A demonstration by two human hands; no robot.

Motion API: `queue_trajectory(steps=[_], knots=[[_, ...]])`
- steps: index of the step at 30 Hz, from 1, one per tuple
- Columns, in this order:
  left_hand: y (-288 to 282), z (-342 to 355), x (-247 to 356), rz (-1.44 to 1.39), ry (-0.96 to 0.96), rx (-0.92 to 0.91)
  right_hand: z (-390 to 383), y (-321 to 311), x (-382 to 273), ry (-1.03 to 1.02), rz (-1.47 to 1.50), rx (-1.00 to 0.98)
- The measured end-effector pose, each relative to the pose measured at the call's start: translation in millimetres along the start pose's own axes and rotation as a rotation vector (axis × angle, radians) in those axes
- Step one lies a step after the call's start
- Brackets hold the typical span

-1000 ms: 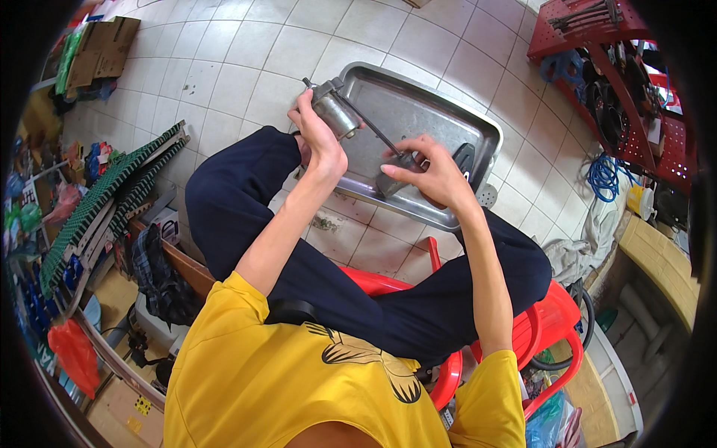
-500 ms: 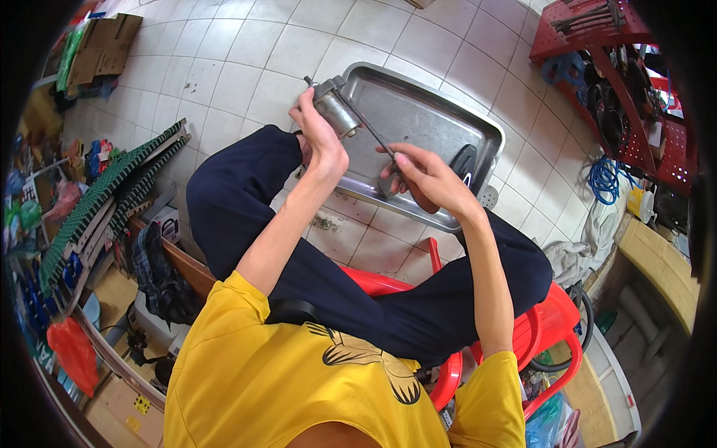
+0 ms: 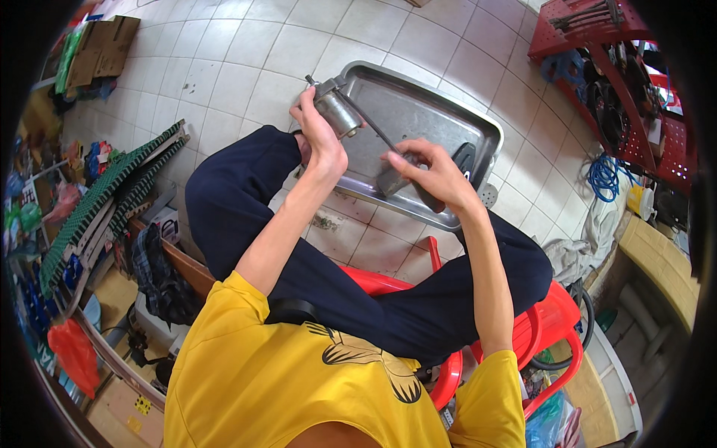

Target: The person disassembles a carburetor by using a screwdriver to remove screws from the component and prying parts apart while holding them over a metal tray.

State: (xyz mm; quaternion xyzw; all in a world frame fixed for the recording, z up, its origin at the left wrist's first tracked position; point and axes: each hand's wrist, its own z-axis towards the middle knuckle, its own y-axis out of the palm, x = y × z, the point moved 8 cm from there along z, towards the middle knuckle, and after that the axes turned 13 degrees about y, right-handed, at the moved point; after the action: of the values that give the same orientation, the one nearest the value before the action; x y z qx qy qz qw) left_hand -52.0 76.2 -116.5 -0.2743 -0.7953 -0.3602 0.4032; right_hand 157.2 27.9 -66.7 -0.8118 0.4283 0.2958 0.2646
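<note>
My left hand [image 3: 319, 132] is closed around a small cylindrical metal motor [image 3: 338, 113], which it holds tilted over the left edge of the metal tray [image 3: 437, 97]. My right hand [image 3: 433, 173] grips a screwdriver [image 3: 382, 135] by its dark handle. The long thin shaft slants up and left to the upper end of the motor; how its tip meets the motor is too small to tell. A dark grey block-like part [image 3: 391, 181] lies in the tray beneath the right fingers. Close to the tray's right wall rests a black part [image 3: 464, 157].
White floor tiles [image 3: 299, 48] surround the tray. A red perforated rack [image 3: 579, 33] with tools stands at the far right, a coiled blue cable [image 3: 602, 179] below it. I sit on a red plastic chair [image 3: 549, 321]. Green-striped folded panels [image 3: 119, 190] and assorted goods crowd the left.
My right hand has shifted slightly right and its fingers have turned further over the screwdriver handle, showing more of the grey part below. The left hand and motor have barely moved.
</note>
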Motion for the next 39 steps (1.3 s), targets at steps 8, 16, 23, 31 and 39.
queue_trajectory(steps=[8,16,23,31,39], knots=[[-16.1,13.7,-10.5,-0.012,0.003,0.017,-12.3,11.7,-11.7,0.168,0.314,-0.29],[-4.7,-2.0,-7.0,0.027,-0.033,0.031,-7.0,14.8,-9.6,0.076,0.299,-0.198],[-12.4,6.1,-19.9,-0.003,-0.052,-0.02,-3.1,5.9,-9.7,-0.071,0.169,-0.008],[-24.2,16.7,-24.5,-0.005,-0.049,-0.006,-16.0,20.7,-19.3,0.103,0.563,-0.362],[-0.1,-0.6,-9.6,-0.013,-0.07,-0.094,-23.8,19.2,-21.8,0.154,0.591,-0.446]])
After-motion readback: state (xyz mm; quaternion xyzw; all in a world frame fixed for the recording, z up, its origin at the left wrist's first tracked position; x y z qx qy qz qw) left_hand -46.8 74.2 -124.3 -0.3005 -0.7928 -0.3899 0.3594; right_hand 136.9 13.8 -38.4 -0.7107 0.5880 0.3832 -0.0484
